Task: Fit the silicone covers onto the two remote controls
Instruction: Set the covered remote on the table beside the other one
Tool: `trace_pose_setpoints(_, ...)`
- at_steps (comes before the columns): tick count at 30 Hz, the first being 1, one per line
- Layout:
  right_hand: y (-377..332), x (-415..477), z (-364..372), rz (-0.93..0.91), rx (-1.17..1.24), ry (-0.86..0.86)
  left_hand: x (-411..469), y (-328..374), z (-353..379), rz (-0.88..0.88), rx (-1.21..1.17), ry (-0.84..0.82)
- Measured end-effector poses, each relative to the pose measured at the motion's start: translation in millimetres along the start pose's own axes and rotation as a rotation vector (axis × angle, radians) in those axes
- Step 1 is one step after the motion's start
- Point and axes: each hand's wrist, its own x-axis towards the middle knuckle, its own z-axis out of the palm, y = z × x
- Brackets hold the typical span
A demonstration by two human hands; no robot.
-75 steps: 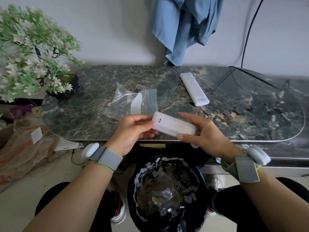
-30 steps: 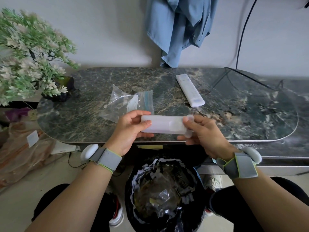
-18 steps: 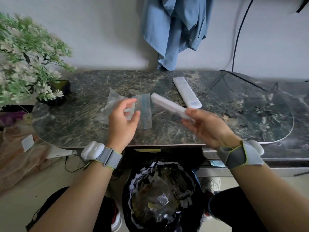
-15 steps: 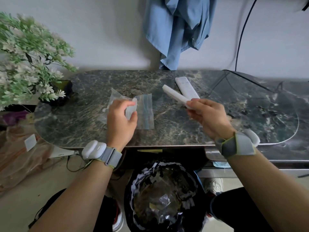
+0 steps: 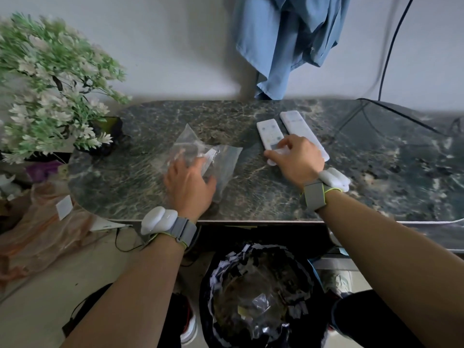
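Two white remote controls lie side by side on the dark marble table (image 5: 376,172). The covered remote (image 5: 270,133) is on the left, buttons up, and my right hand (image 5: 295,158) rests on its near end with fingers around it. The second remote (image 5: 298,126) lies just to its right, partly behind my hand. My left hand (image 5: 189,188) presses on a clear plastic bag (image 5: 200,151) that holds a whitish silicone cover (image 5: 209,156); the fingers are partly hidden under the plastic.
A potted plant with white flowers (image 5: 50,96) stands at the table's left end. A blue garment (image 5: 288,41) hangs on the wall behind. A black cable (image 5: 386,61) runs down to the table's right. A lined bin (image 5: 258,292) sits below the front edge.
My right hand carried the covered remote from in front of me and laid it beside the other remote. My left hand let go of it and moved onto the plastic bag.
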Motion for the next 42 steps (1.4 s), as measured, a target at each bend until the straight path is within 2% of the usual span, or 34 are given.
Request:
trace_pose_setpoints(4,-4.8,-2.3,1.1,-0.002,-0.118,-0.022,-1.8,-3.7,3.0,0.067,0.017,-0.003)
trace_pose_setpoints(9,0.9,-18.4,-10.8,-0.084,-0.131,-0.078,-9.1,-9.0,-3.3,0.081,-0.185,0.092)
trace_pose_setpoints(13,9.3,-46.7,-19.7,-0.055,0.071,-0.087,-26.3,-8.5,-10.8,0.091,-0.381,0.101)
trace_pose_setpoints(18,3.0,-91.6,-41.1,0.177,0.635,-0.454,-65.4,5.5,-25.9,0.184,-0.459,0.089)
trace_pose_setpoints(21,2.9,-117.3,-57.0,0.211,0.666,-0.601,-90.8,9.8,-32.5,0.186,-0.482,0.079)
trace_pose_setpoints(25,15.6,-144.1,-63.9,0.190,0.604,-0.517,-125.4,11.2,-36.5,0.219,-0.499,0.070)
trace_pose_setpoints(28,28.0,-163.6,-71.9,0.173,0.611,-0.544,-143.8,4.3,-39.5,0.231,-0.476,0.153)
trace_pose_setpoints(30,35.1,-170.0,-75.3,0.158,0.611,-0.590,-144.9,-4.1,-37.9,0.142,-0.460,0.126)
trace_pose_setpoints(34,47.0,-188.5,-81.2,0.132,0.581,-0.696,-157.1,-7.5,-34.4,-0.295,-0.680,-0.336)
trace_pose_setpoints(38,59.0,-193.2,-72.5,0.117,0.541,-0.735,-171.8,-13.9,-12.1,-0.614,-0.780,-0.642)
trace_pose_setpoints(40,65.9,-194.4,-63.2,0.120,0.521,-0.733,-181.3,-18.9,-0.4,-0.689,-0.736,-0.722)
trace_pose_setpoints(42,75.0,-193.6,-48.7,0.142,0.484,-0.699,-186.2,-23.4,14.8,-0.724,-0.715,-0.724)
